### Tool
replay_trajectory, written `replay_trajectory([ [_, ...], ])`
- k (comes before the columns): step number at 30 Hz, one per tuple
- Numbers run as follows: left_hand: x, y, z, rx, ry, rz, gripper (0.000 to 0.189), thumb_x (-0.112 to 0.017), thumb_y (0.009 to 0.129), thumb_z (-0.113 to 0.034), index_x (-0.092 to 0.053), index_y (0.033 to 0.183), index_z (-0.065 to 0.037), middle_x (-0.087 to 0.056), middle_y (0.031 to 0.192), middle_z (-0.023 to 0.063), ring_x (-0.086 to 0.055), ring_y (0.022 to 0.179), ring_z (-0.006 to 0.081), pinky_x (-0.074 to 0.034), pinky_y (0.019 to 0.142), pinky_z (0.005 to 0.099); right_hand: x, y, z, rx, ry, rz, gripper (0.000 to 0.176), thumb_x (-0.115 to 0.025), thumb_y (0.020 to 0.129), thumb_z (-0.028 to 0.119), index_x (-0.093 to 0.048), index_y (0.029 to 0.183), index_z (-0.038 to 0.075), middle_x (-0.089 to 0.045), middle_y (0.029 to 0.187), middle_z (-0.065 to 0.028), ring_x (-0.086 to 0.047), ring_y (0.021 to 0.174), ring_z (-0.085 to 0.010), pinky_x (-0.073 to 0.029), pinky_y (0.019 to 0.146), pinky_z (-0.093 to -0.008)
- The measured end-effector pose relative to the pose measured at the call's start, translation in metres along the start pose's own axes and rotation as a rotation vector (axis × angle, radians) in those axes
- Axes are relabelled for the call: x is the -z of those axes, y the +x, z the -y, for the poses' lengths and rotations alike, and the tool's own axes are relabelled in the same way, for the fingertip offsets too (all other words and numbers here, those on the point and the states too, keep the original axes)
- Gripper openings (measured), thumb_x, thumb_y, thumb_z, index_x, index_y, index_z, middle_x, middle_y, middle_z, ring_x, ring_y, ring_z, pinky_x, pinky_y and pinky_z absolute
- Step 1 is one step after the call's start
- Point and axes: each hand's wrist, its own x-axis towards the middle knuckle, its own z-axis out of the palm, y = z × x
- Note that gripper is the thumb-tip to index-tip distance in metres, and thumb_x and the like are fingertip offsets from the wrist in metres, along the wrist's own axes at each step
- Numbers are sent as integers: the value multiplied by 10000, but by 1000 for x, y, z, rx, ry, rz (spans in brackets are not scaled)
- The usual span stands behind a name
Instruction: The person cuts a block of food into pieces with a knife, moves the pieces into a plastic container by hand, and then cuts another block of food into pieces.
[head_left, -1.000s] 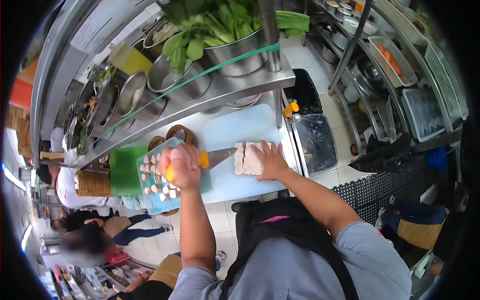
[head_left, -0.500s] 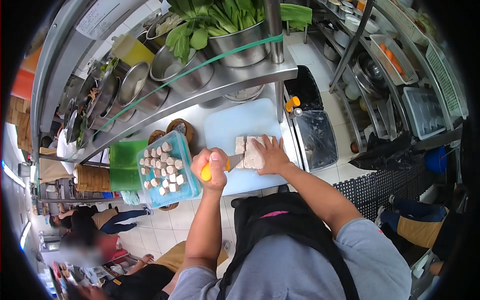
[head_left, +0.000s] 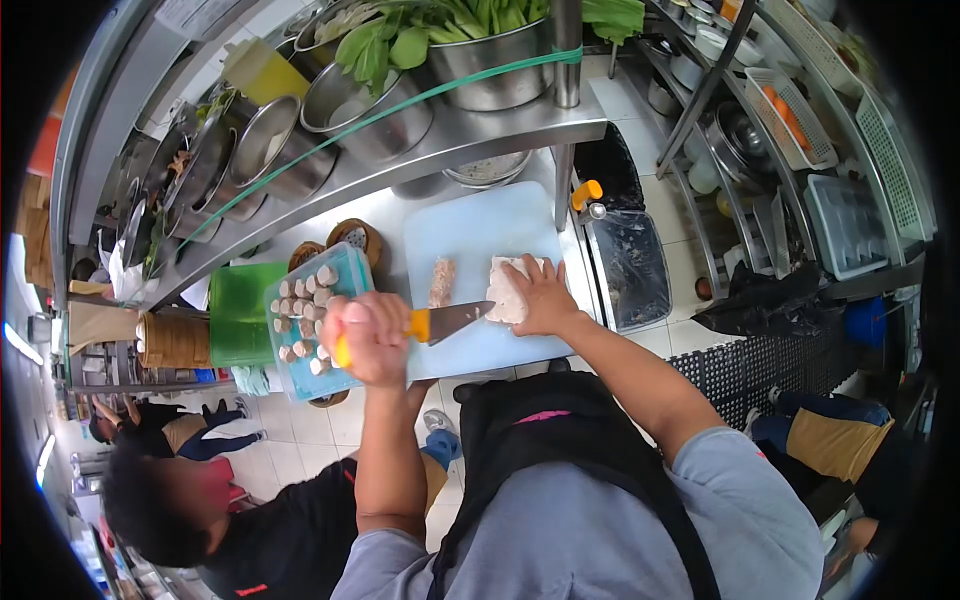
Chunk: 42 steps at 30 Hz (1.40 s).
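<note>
My left hand (head_left: 370, 335) is closed round the yellow handle of a kitchen knife (head_left: 455, 320). Its blade points right across the pale blue cutting board (head_left: 485, 215). My right hand (head_left: 540, 298) presses down on a pale, whitish block of food (head_left: 503, 297), fingers apart over its top; part of the block is hidden beneath. A cut strip (head_left: 441, 281) with a pinkish, speckled face lies apart, left of the block. Partly behind my left hand, a clear bluish plastic tub (head_left: 355, 268) holds several pale cubes (head_left: 303, 308).
Metal pots (head_left: 370, 115) and leafy greens (head_left: 470, 25) stand on a steel shelf (head_left: 480, 135) above the board. Small round brown baskets (head_left: 358, 235) sit behind the tub. A black-lined bin (head_left: 630, 270) stands right. A co-worker (head_left: 270, 530) is close at lower left.
The knife has swung left from the block and its blade shows more fully. A strip now lies separate on the board. The co-worker at lower left has moved nearer.
</note>
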Motion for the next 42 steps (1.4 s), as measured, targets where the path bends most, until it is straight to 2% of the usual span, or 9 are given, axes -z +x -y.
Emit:
replay_trajectory([
  [1,-9,-6,1,-16,-8,82,349,-524,1074,-180,-382,765,-106,-401,552,21,-345,448,123,-360,460,313,-1,0,-1,0,5,-6,1281,-885,627,500,-225,1692,234,-228,1696,-211,-226,1529,-525,-134,1240,-734],
  [4,-22,-15,6,-4,36,143,353,-542,1063,-142,-373,757,-93,-419,551,29,-349,451,121,-349,457,310,-1,0,-2,0,15,-12,1275,-886,627,501,-235,1690,230,-227,1696,-211,-225,1530,-520,-136,1243,-729],
  [24,-39,-16,12,15,96,205,329,-523,1046,-88,-394,745,-70,-443,556,38,-378,458,120,-352,462,305,3,-4,-2,17,41,-44,1259,-908,630,485,-268,1679,213,-261,1670,-213,-262,1504,-500,-137,1241,-735],
  [33,-47,19,36,138,149,9,373,-517,1079,-124,-360,742,-96,-411,543,12,-375,447,95,-361,446,267,3,-2,-2,16,26,-31,1257,-907,630,507,-283,1674,191,-272,1666,-218,-263,1498,-507,-150,1234,-741],
  [42,-48,18,47,158,133,27,340,-537,1069,-101,-396,761,-82,-420,562,-5,-365,463,70,-326,439,269,2,0,-3,34,31,-40,1234,-905,630,496,-307,1665,186,-280,1657,-233,-280,1479,-513,-157,1222,-753],
])
